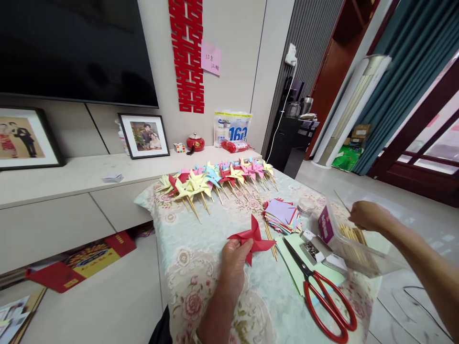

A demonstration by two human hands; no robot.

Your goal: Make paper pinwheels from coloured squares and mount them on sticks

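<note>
Over the middle of the table, my left hand (234, 253) pinches a red paper pinwheel (254, 239) by its center, thumb on top. Its folded blades point outward, and no stick shows on it. My right hand (367, 217) is closed around a thin wooden stick (341, 200) above a clear plastic box (362, 258). More wooden sticks (353, 236) lie inside that box. Large red-handled scissors (315, 286) rest on light green paper (292, 267) between my hands. Beside them is a small open box of metal pins (311, 251).
Finished pinwheels on sticks (215, 179) lie in rows at the table's far side. Cut colored paper squares (281, 215) are stacked near a round clear container (306, 206). Loose sticks (270, 240) lie by the stack. A white cabinet (82, 184) stands behind the flowered tablecloth (193, 267).
</note>
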